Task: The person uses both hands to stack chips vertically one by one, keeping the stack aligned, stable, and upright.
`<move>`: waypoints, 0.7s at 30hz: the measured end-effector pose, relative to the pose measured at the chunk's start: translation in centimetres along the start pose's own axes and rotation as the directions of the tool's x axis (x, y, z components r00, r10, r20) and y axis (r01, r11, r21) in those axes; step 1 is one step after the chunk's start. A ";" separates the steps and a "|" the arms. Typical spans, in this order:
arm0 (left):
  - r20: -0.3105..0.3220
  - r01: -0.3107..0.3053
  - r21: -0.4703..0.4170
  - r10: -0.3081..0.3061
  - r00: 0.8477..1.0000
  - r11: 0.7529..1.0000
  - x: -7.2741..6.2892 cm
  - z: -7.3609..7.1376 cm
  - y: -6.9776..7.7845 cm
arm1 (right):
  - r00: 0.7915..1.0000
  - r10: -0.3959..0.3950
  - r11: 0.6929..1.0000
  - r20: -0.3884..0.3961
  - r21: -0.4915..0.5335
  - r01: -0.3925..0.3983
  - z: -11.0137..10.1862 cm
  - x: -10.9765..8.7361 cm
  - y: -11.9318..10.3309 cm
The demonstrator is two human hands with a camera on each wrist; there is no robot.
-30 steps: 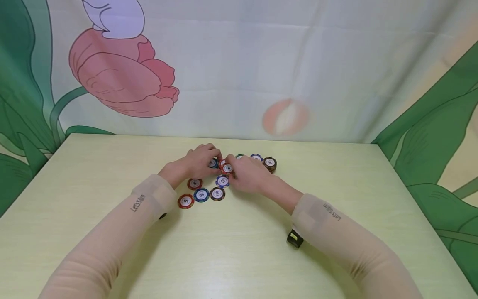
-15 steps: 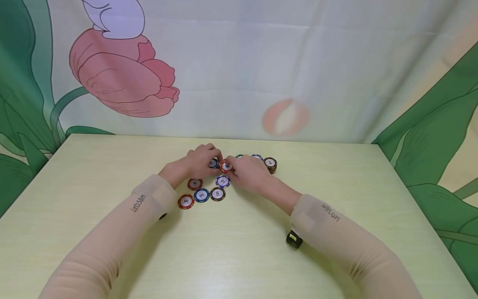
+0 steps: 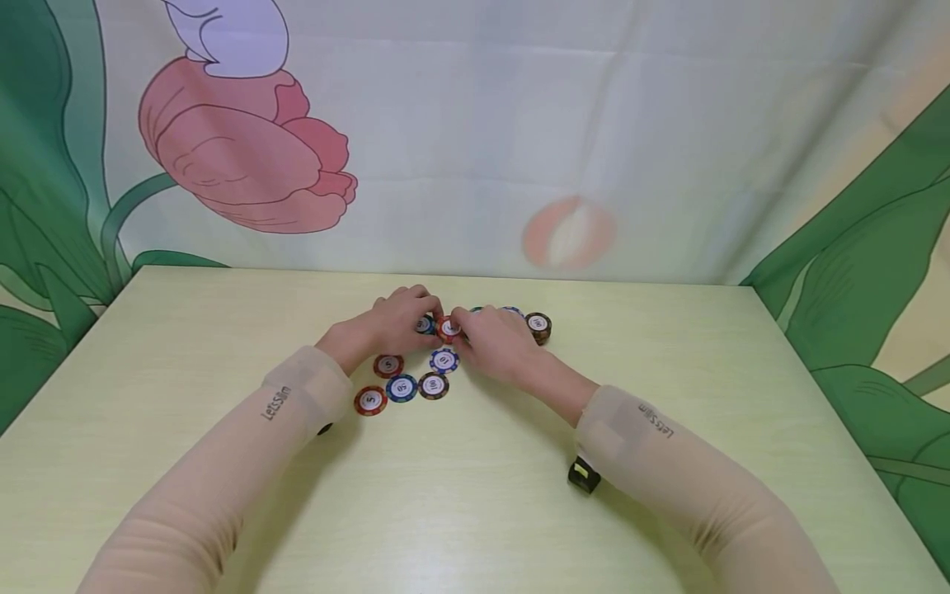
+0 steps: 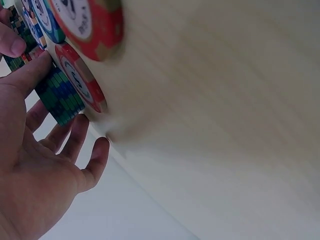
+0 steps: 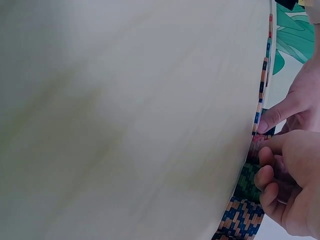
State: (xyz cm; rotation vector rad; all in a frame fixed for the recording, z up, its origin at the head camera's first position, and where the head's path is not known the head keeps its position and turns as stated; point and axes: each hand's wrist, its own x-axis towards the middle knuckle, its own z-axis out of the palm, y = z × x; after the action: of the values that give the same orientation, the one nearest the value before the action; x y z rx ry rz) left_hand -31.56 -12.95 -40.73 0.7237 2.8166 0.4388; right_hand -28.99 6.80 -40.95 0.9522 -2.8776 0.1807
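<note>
Poker chips stand in a row of stacks at the table's far side. My left hand reaches round a blue-green stack, thumb in front and fingers behind, its tips at a red stack. From the other side my right hand pinches the red stack between thumb and curled fingers, as the right wrist view shows at the red chips. In front lie flat single chips: a blue-white 10, a dark 100, a blue 50 and two red 5s. My right hand partly hides the stacks behind it.
A dark 100 stack ends the row on the right, beside a blue stack and a green stack. The pale table meets a printed curtain at the back. A black wrist device hangs under the right sleeve.
The top red chip, offset toward me one second ago, has moved back over the red stack, with my right fingers on it. My left hand stays almost still.
</note>
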 end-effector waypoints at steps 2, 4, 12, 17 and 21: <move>0.001 0.002 0.000 -0.002 1.000 1.000 0.0 0.0 0.0 | 1.000 0.009 1.000 0.004 -0.006 -0.009 0.0 0.1 0.0; 0.004 0.007 0.002 -0.007 1.000 1.000 0.0 0.0 0.1 | 1.000 0.017 1.000 0.005 -0.014 -0.017 0.0 0.2 -0.1; 0.004 0.009 0.000 -0.009 1.000 1.000 -0.2 -0.2 0.3 | 0.999 0.035 0.999 0.010 -0.041 -0.034 0.0 0.4 -0.3; 0.007 0.007 0.004 -0.008 1.000 1.000 -0.2 -0.1 0.3 | 0.998 0.051 0.998 0.027 -0.048 -0.050 0.0 0.5 -0.4; 0.007 0.005 0.005 -0.005 1.000 1.000 -0.1 0.0 0.2 | 0.998 0.051 0.998 0.029 -0.046 -0.050 -0.1 0.5 -0.4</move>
State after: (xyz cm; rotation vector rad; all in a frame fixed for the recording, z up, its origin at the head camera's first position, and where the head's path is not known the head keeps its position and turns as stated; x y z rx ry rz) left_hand -31.39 -12.87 -40.61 0.7176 2.8134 0.4277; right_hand -29.18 6.17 -40.75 0.8826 -2.9211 0.1053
